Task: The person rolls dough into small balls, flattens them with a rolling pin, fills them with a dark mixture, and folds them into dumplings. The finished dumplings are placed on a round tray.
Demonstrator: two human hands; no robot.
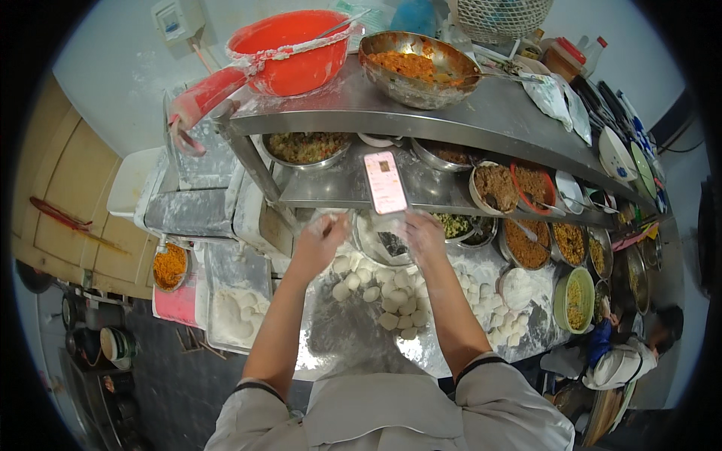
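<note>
My left hand (327, 232) is raised over the near side of the steel table, its fingers curled; whether it holds anything cannot be made out. To its right my right hand (421, 234) is blurred, beside a metal bowl (369, 239) dusted with flour. Between and above both hands a phone with a lit screen (386, 182) leans at the edge of the lower steel shelf. Below the hands many dough balls (400, 299) lie bunched on the floured tabletop (344, 332), with smaller dough pieces (502, 321) farther right.
Bowls of fillings (525, 242) line the right back, near a green basin (574, 299). Overhead, the upper shelf (338, 121) bears a red basin (299, 56) and a metal bowl (420, 96). A floured machine (194, 208) and tray (237, 270) stand left. Another person (620, 361) is at far right.
</note>
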